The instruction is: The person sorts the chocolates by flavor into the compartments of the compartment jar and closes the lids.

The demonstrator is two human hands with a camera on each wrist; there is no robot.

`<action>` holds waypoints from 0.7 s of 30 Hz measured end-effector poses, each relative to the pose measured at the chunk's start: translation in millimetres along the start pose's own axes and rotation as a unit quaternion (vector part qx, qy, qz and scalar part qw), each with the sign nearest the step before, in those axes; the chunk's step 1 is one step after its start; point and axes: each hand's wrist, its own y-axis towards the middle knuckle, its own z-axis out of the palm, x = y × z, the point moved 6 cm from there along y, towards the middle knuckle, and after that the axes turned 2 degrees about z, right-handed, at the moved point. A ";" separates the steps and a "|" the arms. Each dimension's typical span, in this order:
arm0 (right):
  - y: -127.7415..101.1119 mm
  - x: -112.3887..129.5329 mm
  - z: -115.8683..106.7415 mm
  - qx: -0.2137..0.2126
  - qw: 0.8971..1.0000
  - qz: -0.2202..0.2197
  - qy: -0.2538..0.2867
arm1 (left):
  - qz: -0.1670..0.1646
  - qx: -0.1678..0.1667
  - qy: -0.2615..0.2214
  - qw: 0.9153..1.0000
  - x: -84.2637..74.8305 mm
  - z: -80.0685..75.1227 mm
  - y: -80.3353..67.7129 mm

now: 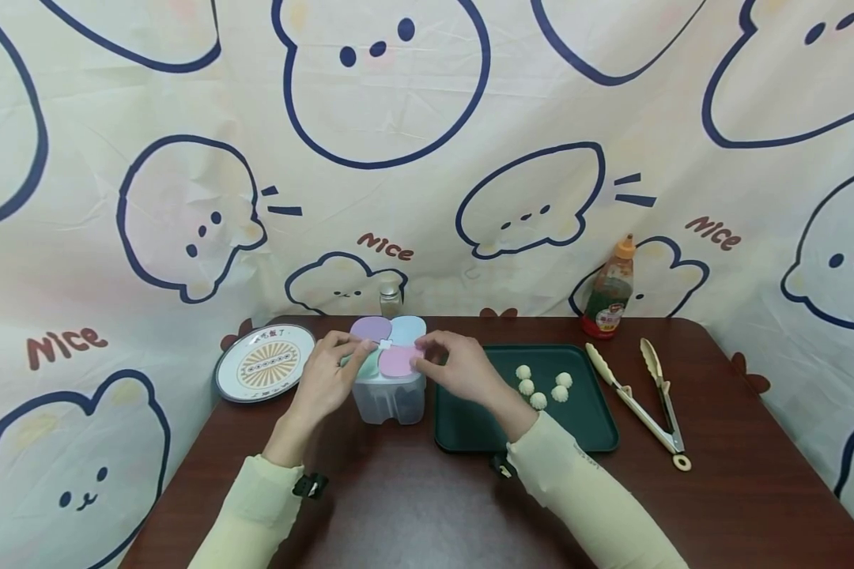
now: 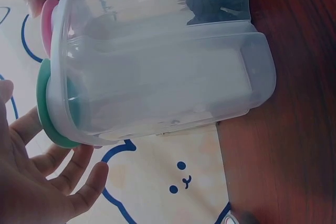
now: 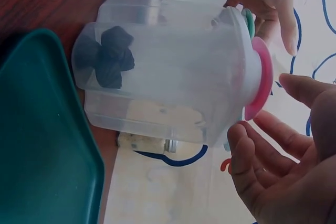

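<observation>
A clear plastic storage box point(image 1: 389, 403) with a rounded, several-part body stands upright on the table. On its top are four-petal flap lids: pink point(image 1: 398, 361), green point(image 1: 359, 365), purple point(image 1: 371, 328) and blue point(image 1: 407, 329). Dark, crinkled lumps point(image 3: 111, 59) lie at the bottom of the part under the pink flap. My left hand point(image 1: 325, 375) has its fingertips at the green flap's edge, the thumb reaching over the top. From the other side, my right hand point(image 1: 462, 367) spreads thumb and fingers around the pink flap's rim.
Right of the box, a dark green tray point(image 1: 470, 427) bears several small white ridged balls point(image 1: 525, 386). Beyond it lie spread tongs point(image 1: 633, 403), with a sauce bottle point(image 1: 607, 296) behind. A plate point(image 1: 236, 363) lies at the left; a small glass shaker point(image 1: 390, 299) stands behind the box.
</observation>
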 end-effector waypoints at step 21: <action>-8.2 4.3 5.6 -0.056 0.994 0.021 -0.090 | -0.005 0.003 -0.005 1.000 2.2 1.9 0.3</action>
